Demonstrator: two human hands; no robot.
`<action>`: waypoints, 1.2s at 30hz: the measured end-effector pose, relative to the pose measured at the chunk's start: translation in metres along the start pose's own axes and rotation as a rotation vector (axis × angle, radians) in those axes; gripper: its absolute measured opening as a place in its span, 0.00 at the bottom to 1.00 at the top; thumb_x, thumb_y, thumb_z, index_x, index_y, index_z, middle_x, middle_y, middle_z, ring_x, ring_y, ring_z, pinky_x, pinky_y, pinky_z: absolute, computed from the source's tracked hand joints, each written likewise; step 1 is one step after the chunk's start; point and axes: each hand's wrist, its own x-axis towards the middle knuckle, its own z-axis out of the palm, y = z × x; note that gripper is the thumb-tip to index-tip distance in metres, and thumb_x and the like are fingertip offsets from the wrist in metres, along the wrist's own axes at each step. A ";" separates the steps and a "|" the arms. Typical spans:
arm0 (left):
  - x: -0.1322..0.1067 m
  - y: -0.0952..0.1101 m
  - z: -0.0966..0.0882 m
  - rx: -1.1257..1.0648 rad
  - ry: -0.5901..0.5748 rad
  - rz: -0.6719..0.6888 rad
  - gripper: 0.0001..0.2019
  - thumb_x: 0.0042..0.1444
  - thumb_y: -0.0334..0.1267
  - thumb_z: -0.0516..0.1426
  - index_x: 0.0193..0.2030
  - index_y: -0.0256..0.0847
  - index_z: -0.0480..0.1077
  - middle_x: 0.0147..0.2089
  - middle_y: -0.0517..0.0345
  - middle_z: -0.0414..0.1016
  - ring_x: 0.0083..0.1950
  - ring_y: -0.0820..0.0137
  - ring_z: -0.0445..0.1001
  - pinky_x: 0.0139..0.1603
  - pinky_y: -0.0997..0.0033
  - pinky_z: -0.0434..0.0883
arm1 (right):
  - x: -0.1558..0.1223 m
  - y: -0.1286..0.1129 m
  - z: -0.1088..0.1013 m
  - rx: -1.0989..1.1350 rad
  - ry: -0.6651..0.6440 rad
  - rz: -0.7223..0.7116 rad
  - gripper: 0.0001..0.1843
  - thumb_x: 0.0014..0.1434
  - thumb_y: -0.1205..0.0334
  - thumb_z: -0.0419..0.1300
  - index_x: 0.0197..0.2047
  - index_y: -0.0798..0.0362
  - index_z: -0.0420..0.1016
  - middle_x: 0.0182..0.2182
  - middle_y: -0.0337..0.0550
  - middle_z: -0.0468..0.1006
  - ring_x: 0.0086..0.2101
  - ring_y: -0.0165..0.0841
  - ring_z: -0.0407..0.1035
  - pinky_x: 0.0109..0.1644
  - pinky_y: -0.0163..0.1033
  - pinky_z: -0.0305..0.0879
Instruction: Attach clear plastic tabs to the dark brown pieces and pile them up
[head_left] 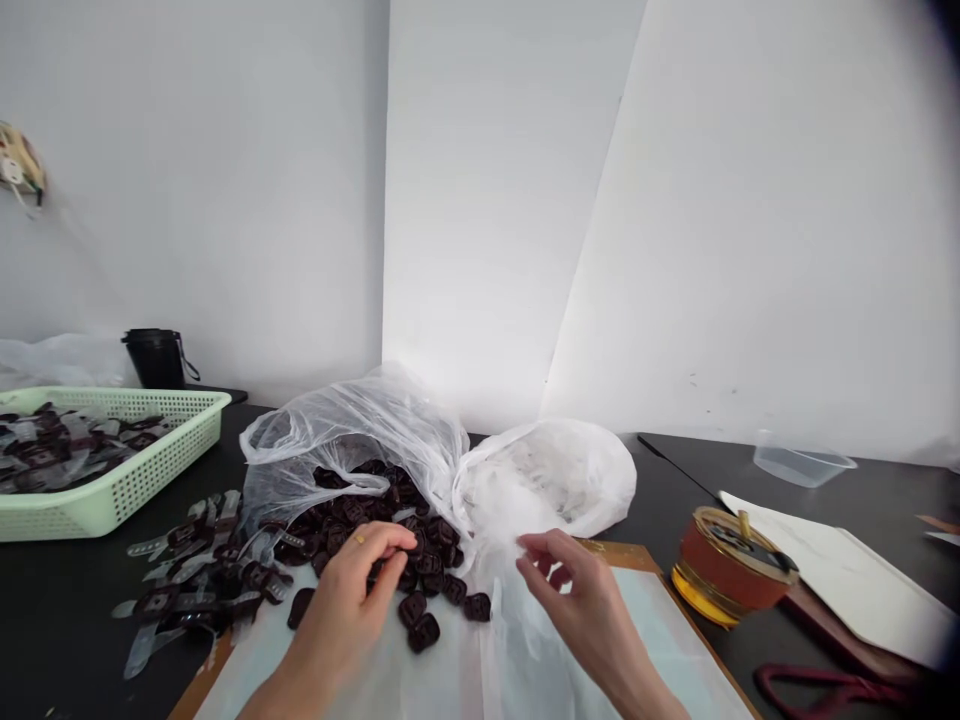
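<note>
My left hand (352,595), with a ring on one finger, is over a heap of small dark brown, rounded-square plastic pieces (352,515). Its thumb and forefinger are curled nearly together; the dark pieces behind hide what they hold, if anything. The heap spills from a clear plastic bag (360,405) lying on its side. My right hand (574,590) is at the mouth of a white plastic bag (547,470) of pale translucent parts. Its fingers are bent, thumb and forefinger a little apart, with nothing plain between them. A few dark pieces (424,630) lie loose between the hands.
Left, joined dark pieces with clear straps (202,580) lie beside a green basket (150,490) of more. A black cup (155,358) stands behind. Right are an amber tape roll (731,565), a white pad (840,580), dark red scissors (825,690) and a clear tub (802,462).
</note>
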 end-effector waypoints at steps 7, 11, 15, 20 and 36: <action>-0.011 0.014 0.012 -0.463 -0.204 -0.283 0.24 0.60 0.45 0.58 0.63 0.50 0.63 0.66 0.47 0.65 0.59 0.56 0.70 0.55 0.60 0.69 | -0.012 -0.032 0.020 0.163 -0.222 -0.033 0.07 0.58 0.67 0.58 0.38 0.50 0.78 0.31 0.39 0.75 0.29 0.31 0.70 0.32 0.34 0.67; -0.011 0.013 0.015 -0.508 -0.266 -0.305 0.26 0.55 0.42 0.63 0.61 0.47 0.66 0.55 0.47 0.73 0.49 0.60 0.74 0.50 0.62 0.72 | -0.018 -0.033 0.028 0.177 -0.293 -0.045 0.10 0.56 0.70 0.58 0.40 0.52 0.78 0.31 0.39 0.74 0.29 0.31 0.69 0.33 0.35 0.67; -0.010 0.007 0.017 -0.439 -0.289 -0.297 0.12 0.56 0.39 0.62 0.46 0.42 0.77 0.32 0.57 0.76 0.35 0.66 0.75 0.40 0.68 0.72 | -0.021 -0.034 0.031 0.240 -0.345 -0.006 0.10 0.58 0.68 0.57 0.40 0.51 0.80 0.31 0.40 0.75 0.31 0.32 0.70 0.34 0.35 0.66; -0.005 0.006 0.013 -0.345 -0.200 -0.310 0.07 0.54 0.37 0.62 0.38 0.40 0.79 0.28 0.58 0.77 0.29 0.67 0.74 0.33 0.70 0.72 | -0.019 -0.033 0.034 0.380 -0.362 0.169 0.13 0.62 0.58 0.55 0.36 0.53 0.80 0.28 0.40 0.76 0.28 0.31 0.68 0.32 0.35 0.64; -0.006 0.009 0.018 -0.519 -0.267 -0.407 0.07 0.48 0.37 0.66 0.32 0.37 0.74 0.28 0.59 0.76 0.29 0.69 0.74 0.33 0.69 0.73 | -0.011 -0.021 0.035 0.967 -0.233 0.448 0.19 0.41 0.49 0.75 0.32 0.54 0.82 0.20 0.39 0.79 0.23 0.28 0.68 0.31 0.35 0.66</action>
